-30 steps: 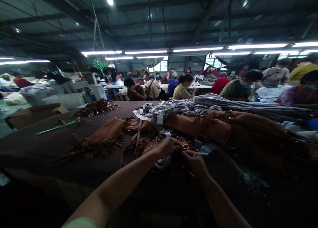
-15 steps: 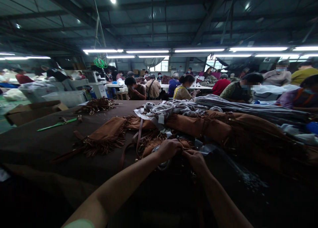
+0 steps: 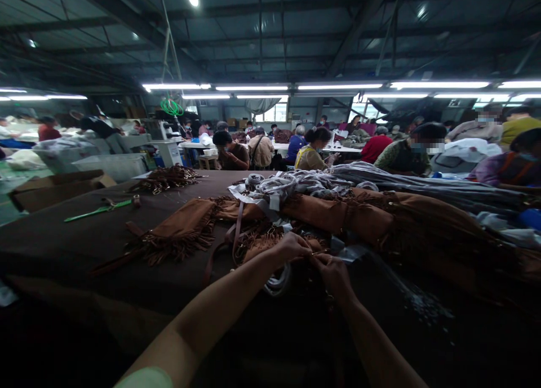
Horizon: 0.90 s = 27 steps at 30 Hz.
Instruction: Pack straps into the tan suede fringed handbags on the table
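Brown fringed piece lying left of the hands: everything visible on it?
The brown fringed piece looks like soft suede, with a smooth, broad panel and ragged fringe along its near and right edges. It lies fairly flat, slightly angled, on the dark tabletop. A dark strap trails from its left end, where small metal bits glint. Its right end meets more brown fringed material. Neither hand touches it.

Passage over tabletop [image 3: 53, 239] at left — fringed bag [image 3: 183, 222] midway; grey cords [image 3: 291, 185], brown bags [image 3: 367, 222] block right.
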{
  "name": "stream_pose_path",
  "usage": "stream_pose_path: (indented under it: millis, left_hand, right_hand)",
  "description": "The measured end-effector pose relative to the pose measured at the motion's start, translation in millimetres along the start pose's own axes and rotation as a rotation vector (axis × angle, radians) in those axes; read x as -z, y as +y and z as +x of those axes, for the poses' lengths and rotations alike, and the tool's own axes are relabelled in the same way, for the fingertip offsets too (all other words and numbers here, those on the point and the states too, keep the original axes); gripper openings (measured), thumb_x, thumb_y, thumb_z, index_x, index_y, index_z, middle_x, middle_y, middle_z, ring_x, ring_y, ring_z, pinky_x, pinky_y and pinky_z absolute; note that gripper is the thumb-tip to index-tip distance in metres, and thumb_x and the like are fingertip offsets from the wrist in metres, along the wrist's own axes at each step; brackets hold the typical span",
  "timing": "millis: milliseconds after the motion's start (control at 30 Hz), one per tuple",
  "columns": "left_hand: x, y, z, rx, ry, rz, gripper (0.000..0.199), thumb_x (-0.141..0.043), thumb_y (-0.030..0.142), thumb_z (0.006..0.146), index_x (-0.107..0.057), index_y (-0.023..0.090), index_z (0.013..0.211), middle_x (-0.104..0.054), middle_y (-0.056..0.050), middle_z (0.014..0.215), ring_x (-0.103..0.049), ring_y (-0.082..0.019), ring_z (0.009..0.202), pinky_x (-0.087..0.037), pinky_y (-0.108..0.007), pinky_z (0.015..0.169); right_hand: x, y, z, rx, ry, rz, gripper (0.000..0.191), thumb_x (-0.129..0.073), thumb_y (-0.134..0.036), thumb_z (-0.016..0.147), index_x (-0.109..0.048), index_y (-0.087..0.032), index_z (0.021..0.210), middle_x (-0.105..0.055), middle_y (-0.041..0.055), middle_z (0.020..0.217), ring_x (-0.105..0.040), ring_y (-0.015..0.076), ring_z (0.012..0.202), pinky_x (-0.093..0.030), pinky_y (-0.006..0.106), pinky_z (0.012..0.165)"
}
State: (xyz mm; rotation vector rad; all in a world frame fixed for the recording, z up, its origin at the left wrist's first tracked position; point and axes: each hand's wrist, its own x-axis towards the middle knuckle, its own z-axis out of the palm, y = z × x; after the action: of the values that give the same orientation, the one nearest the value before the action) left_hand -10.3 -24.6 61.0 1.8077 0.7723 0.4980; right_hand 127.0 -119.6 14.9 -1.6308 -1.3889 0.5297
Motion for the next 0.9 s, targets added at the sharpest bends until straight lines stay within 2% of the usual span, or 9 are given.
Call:
stream_pose_path:
  millis: [100, 167, 267, 333, 400, 500, 600, 733, 900]
  left_hand:
    - [-6.5, 3.9, -2.8, -0.038, 0.067, 0.214, 0.016, -0.062, 0.024, 0.067, -0.071, 0.011, 0.071, -0.062, -0.001, 0.063, -0.054, -0.012, 0.059, -0.042, -0.024, 0.059]
    - [-17.7, 3.3, -6.9, -0.093, 0.226, 0.481, 0.017, -0.058, 0.025, 0.073, -0.070, 0.014, 0.075, -0.064, -0.003, 0.070, -0.058, -0.017, 0.068, -0.045, -0.028, 0.066]
    - [-40.0, -1.6, -12.4, -0.254, 0.523, 0.845, 0.018, -0.050, 0.019, 0.081, -0.065, 0.013, 0.089, -0.065, -0.009, 0.092, -0.058, -0.023, 0.094, -0.043, -0.036, 0.087]
    - [-51.8, -6.2, -13.4, -0.324, 0.659, 0.967, 0.021, -0.045, 0.014, 0.084, -0.061, 0.011, 0.098, -0.061, -0.012, 0.104, -0.053, -0.025, 0.105, -0.038, -0.039, 0.096]
    - [-57.0, -10.2, -12.1, -0.329, 0.708, 0.972, 0.021, -0.042, 0.014, 0.087, -0.058, 0.012, 0.099, -0.060, -0.012, 0.104, -0.052, -0.024, 0.105, -0.037, -0.039, 0.097]
    - [-53.0, -13.4, -8.7, -0.287, 0.660, 0.791, 0.018, -0.038, 0.019, 0.091, -0.056, 0.015, 0.091, -0.061, -0.007, 0.092, -0.056, -0.020, 0.091, -0.042, -0.032, 0.086]
    - [-45.3, -14.4, -7.6, -0.311, 0.509, 0.567, 0.019, -0.035, 0.023, 0.093, -0.053, 0.018, 0.091, -0.062, -0.004, 0.084, -0.057, -0.016, 0.077, -0.042, -0.026, 0.070]
    - [-43.4, -16.3, -8.8, -0.340, 0.385, 0.467, 0.019, -0.037, 0.024, 0.092, -0.055, 0.019, 0.093, -0.064, -0.003, 0.079, -0.057, -0.015, 0.070, -0.038, -0.024, 0.063]
    - [-42.3, -23.9, -9.6, -0.338, 0.286, 0.300, 0.016, -0.045, 0.023, 0.086, -0.060, 0.018, 0.087, -0.065, -0.002, 0.081, -0.057, -0.014, 0.072, -0.039, -0.022, 0.064]
  right_hand:
    - [4.9, -0.6, 3.7, 0.022, -0.077, 0.015, 0.035, -0.056, -0.046, 0.079, -0.075, -0.019, 0.089, -0.072, 0.0041, 0.077, -0.065, 0.0215, 0.071, -0.045, 0.025, 0.057]
    - [6.1, -1.5, 6.0, 0.018, -0.098, 0.047, 0.036, -0.056, -0.046, 0.078, -0.075, -0.017, 0.086, -0.072, 0.0044, 0.076, -0.065, 0.0220, 0.072, -0.045, 0.025, 0.057]
    - [5.0, -4.1, 6.7, 0.013, -0.094, 0.138, 0.037, -0.057, -0.047, 0.076, -0.074, -0.016, 0.087, -0.072, 0.0053, 0.079, -0.065, 0.0224, 0.077, -0.047, 0.026, 0.060]
    - [3.5, -4.5, 5.0, -0.022, -0.062, 0.215, 0.036, -0.059, -0.045, 0.074, -0.072, -0.016, 0.090, -0.072, 0.0058, 0.082, -0.064, 0.0213, 0.076, -0.048, 0.026, 0.062]
    - [3.1, -2.2, 2.4, -0.080, -0.039, 0.303, 0.036, -0.063, -0.042, 0.069, -0.069, -0.016, 0.092, -0.071, 0.0059, 0.081, -0.064, 0.0198, 0.072, -0.050, 0.028, 0.062]
    - [7.6, 4.0, -0.8, -0.131, -0.048, 0.428, 0.035, -0.066, -0.042, 0.065, -0.067, -0.016, 0.088, -0.070, 0.0057, 0.078, -0.064, 0.0185, 0.068, -0.052, 0.030, 0.063]
    - [18.2, 6.2, -0.6, -0.098, -0.042, 0.402, 0.036, -0.063, -0.047, 0.069, -0.069, -0.016, 0.085, -0.070, 0.0073, 0.082, -0.063, 0.0174, 0.064, -0.052, 0.029, 0.059]
    - [28.7, -0.5, 6.2, -0.048, 0.109, 0.263, 0.037, -0.066, -0.047, 0.069, -0.072, -0.018, 0.091, -0.072, 0.0075, 0.088, -0.063, 0.0185, 0.065, -0.051, 0.027, 0.055]
    - [17.9, -3.3, 16.4, -0.231, 0.258, 0.601, 0.049, -0.076, -0.048, 0.058, -0.067, -0.018, 0.096, -0.072, 0.0057, 0.079, -0.067, 0.0223, 0.065, -0.055, 0.031, 0.054]
